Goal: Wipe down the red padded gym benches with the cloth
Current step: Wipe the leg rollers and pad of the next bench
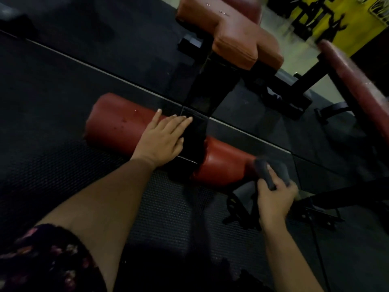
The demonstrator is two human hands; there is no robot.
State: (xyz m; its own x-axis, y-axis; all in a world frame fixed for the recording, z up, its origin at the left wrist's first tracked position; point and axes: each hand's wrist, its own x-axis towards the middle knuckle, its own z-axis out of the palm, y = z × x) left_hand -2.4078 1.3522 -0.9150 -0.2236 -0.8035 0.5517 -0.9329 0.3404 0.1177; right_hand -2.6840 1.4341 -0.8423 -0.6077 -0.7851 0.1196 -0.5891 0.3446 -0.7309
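Two hands work: the left hand lies flat and open on one red roller pad, steadying it. The right hand squeezes the cloth against the other red pad; it is best to rub all around, pressing firmly.

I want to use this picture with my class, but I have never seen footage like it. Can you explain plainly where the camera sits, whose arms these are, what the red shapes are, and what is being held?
There is no machine here. One wide camera is worn on a person's head and looks down, so the two bare arms are that person's own.

The left hand lies flat and open, partly on a red roller pad and partly on the black bracket between the two rollers. The right hand grips a dark grey cloth, pressed against the end of the second red roller pad.

Further back stand an orange-red padded bench on a black frame, and another red padded bench at the right. The floor is dark rubber matting. The picture is dim and blurred, so fine detail is unclear.
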